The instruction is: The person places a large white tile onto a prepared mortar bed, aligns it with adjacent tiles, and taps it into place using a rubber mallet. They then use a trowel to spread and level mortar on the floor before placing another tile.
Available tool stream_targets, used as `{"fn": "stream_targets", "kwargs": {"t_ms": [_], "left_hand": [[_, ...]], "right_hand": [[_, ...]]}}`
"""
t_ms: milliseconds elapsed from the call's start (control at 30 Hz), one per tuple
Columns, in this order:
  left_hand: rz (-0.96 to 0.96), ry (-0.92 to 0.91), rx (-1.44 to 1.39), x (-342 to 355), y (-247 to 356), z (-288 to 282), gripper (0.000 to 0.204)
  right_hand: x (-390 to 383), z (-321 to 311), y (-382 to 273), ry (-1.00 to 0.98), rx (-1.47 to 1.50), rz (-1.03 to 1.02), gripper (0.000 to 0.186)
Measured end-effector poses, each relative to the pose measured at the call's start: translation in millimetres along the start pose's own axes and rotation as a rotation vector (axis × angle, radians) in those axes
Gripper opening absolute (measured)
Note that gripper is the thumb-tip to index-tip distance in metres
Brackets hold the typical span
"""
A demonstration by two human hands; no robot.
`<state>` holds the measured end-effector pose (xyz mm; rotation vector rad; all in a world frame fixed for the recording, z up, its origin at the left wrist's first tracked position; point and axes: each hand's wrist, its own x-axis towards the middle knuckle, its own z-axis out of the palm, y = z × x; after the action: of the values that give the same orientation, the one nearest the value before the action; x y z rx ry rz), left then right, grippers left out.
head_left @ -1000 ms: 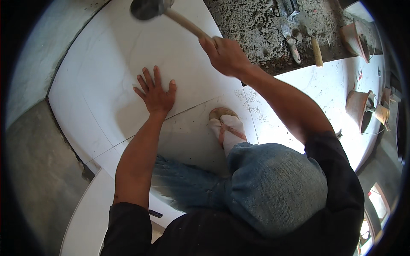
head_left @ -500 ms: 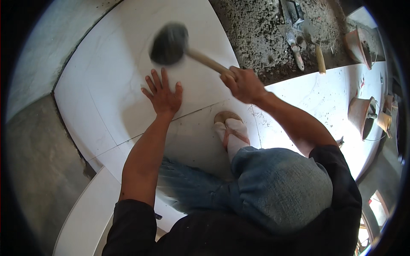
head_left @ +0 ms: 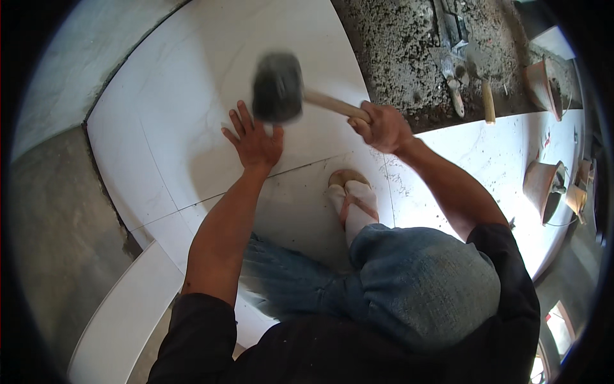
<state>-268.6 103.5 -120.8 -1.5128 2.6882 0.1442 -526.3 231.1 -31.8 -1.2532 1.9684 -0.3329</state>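
Note:
My right hand (head_left: 385,128) grips the wooden handle of a black-headed rubber mallet (head_left: 277,88), whose head is smeared by motion. The mallet head is above a large white floor tile (head_left: 192,83) and hides part of my left fingers in this view. Flat on that tile, close to its near joint, rests my left hand (head_left: 258,146) with fingers spread. Whether the mallet touches the tile I cannot tell.
Rough mortar (head_left: 403,70) lies beyond the tile's right edge, with a trowel (head_left: 488,102) and a brush (head_left: 455,96) on it. Two buckets (head_left: 536,182) stand at the right. Walls (head_left: 51,205) border the left. My sandalled foot (head_left: 353,192) is on the near tiles.
The mallet head has come nearer to me and to the right, with its handle more level. My left hand stays spread on the tile. The whole view has shifted slightly.

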Motion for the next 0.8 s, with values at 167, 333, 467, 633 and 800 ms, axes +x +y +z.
{"fn": "stream_targets", "kwargs": {"t_ms": [167, 333, 467, 633, 800], "left_hand": [[-0.086, 0.070, -0.043, -14, 7, 5, 0.074], [-0.125, 0.088, -0.048, -59, 38, 9, 0.076], [-0.052, 0.097, -0.050, -72, 45, 16, 0.078], [0.170, 0.010, -0.147, -91, 46, 17, 0.074], [0.285, -0.068, -0.192, -132, 61, 19, 0.074]], "right_hand": [[-4, 6, 11, 0.046, 0.028, 0.045, 0.064], [17, -18, 2, -0.057, -0.089, 0.107, 0.067], [36, -19, -23, -0.025, 0.022, 0.135, 0.067], [20, -10, -32, -0.051, -0.158, -0.112, 0.067], [18, -15, -21, 0.051, 0.000, -0.007, 0.070]]}}
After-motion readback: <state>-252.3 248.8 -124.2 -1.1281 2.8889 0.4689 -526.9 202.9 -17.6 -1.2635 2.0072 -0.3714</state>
